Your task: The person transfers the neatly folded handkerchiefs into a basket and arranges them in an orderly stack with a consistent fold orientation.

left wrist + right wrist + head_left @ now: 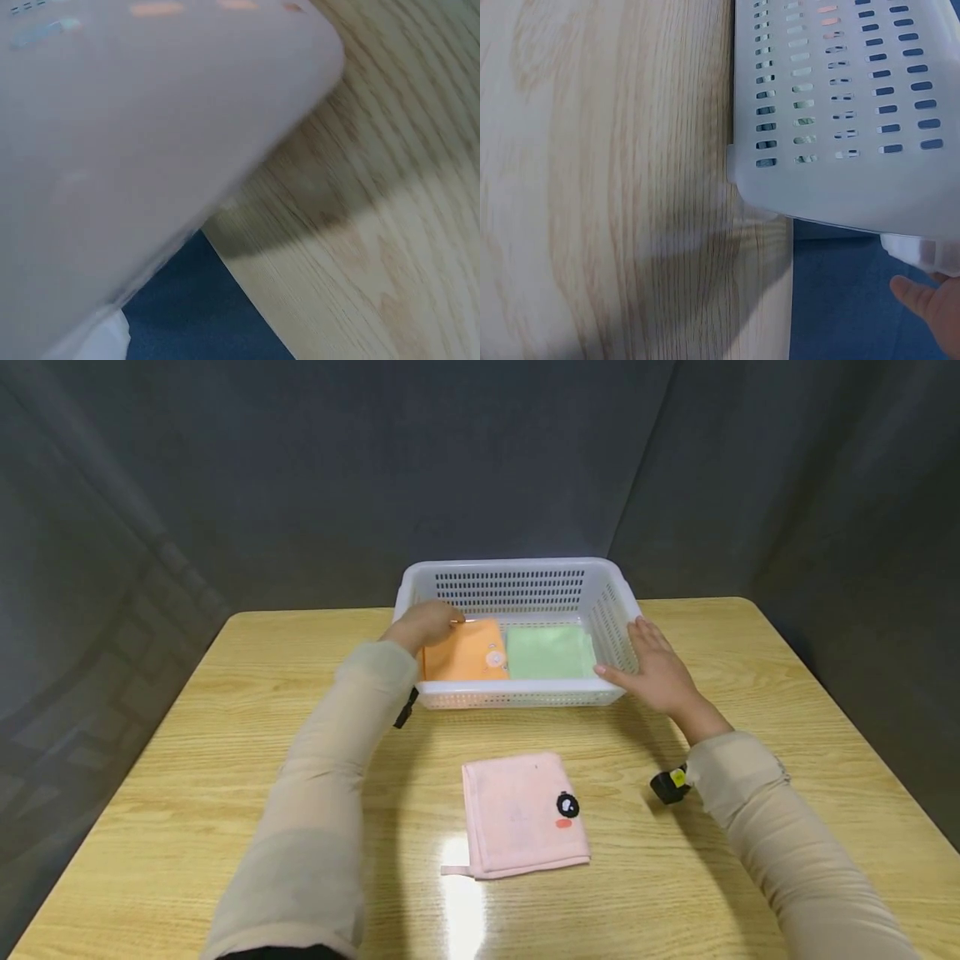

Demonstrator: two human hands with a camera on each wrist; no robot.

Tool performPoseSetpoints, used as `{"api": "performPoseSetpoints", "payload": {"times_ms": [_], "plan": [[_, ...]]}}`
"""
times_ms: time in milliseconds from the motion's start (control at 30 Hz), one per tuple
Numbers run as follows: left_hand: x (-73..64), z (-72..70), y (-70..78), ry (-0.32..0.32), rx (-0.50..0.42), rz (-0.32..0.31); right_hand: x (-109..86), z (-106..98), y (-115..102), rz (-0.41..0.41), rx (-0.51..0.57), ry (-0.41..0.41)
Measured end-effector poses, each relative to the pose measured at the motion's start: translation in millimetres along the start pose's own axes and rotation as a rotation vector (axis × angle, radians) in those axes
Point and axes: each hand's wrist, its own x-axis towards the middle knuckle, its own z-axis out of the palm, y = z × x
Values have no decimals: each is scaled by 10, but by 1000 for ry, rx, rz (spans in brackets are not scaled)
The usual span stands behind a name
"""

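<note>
A white plastic basket (pixel 517 687) with slotted walls stands toward the back of the table. In it, a folded orange cloth (pixel 461 653) lies on the left, beside a folded light green cloth (pixel 550 652). My left hand (pixel 427 622) reaches over the basket's left rim, its bent fingers pinching the orange cloth near its far left corner; the thumb is hidden. My right hand (pixel 658 672) rests against the basket's right side, fingers extended along the outside and thumb (pixel 913 294) at the front corner. The left wrist view shows only the basket's outer wall (pixel 150 127).
A folded pink cloth (pixel 525 818) with an embroidered eye and a small loop lies on the wooden table (pixel 247 718) in front of the basket. Dark curtains (pixel 517 460) hang behind and along both sides. A black wrist device (pixel 667 785) is by the right sleeve.
</note>
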Motion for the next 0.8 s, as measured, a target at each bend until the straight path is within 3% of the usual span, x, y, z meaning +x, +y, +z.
{"api": "performPoseSetpoints", "payload": {"times_ms": [67, 233, 400, 467, 567, 633, 700, 800], "plan": [[0, 16, -18, -35, -14, -23, -3, 0, 3, 1, 1, -3], [-10, 40, -48, -86, -19, -5, -11, -1, 14, 0, -1, -10], [-21, 71, -48, -56, -29, 27, -9, 8, 29, -11, -5, -2], [-33, 90, -42, -51, -99, 6, -10, 13, 32, -14, -2, 1], [-44, 108, -36, -18, -127, 18, -13, 16, 32, -14, -3, 3], [-44, 113, -33, 17, -90, 61, -14, 17, 29, -12, -3, 4], [-38, 114, -34, 67, 28, 133, -13, 18, 26, -12, -4, 4], [-34, 121, -34, 87, 126, 169, -12, 16, 31, -15, -2, 4]]}}
